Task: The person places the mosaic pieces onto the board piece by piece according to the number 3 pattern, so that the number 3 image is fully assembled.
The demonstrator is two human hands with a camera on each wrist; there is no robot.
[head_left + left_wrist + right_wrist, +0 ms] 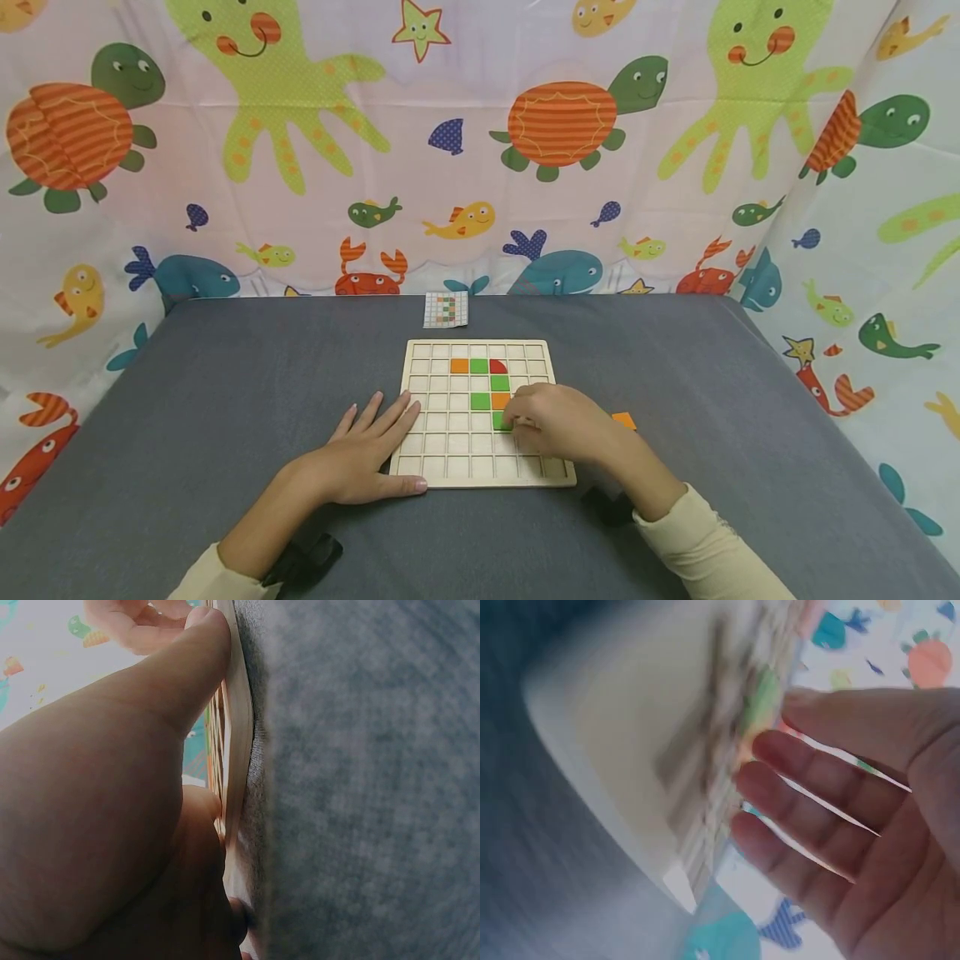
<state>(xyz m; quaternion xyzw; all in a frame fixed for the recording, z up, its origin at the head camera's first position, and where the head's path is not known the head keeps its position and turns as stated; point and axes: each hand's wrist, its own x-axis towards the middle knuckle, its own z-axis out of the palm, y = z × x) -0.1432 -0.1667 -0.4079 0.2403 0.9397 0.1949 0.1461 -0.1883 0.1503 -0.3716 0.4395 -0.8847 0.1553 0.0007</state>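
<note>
On the left, the left hand [367, 454] lies flat with its fingers spread apart, fingertips and thumb resting on the near left part of the wooden grid board [459, 472] and holding no piece; the board sits on the grey table [225, 392], its columns running roughly straight away from the person, with a small pattern card [446, 311] just beyond its far edge. Right of the board's middle, a far row of an orange square [459, 366], a green square [478, 366] and a rounded red piece [498, 367] leads into a column of squares coming back toward the person, ending at the lowest green square [500, 422]. This is the relation that seems to matter most: that square lies just left of the fingertips of the right hand [558, 421], partly covered by them, and well apart from the left. The right fingers bend down over the board, but whether thumb and forefinger pinch anything I cannot tell; farther right, past that wrist, a loose orange tile [624, 420] lies off the board, nearer the right hand too
</note>
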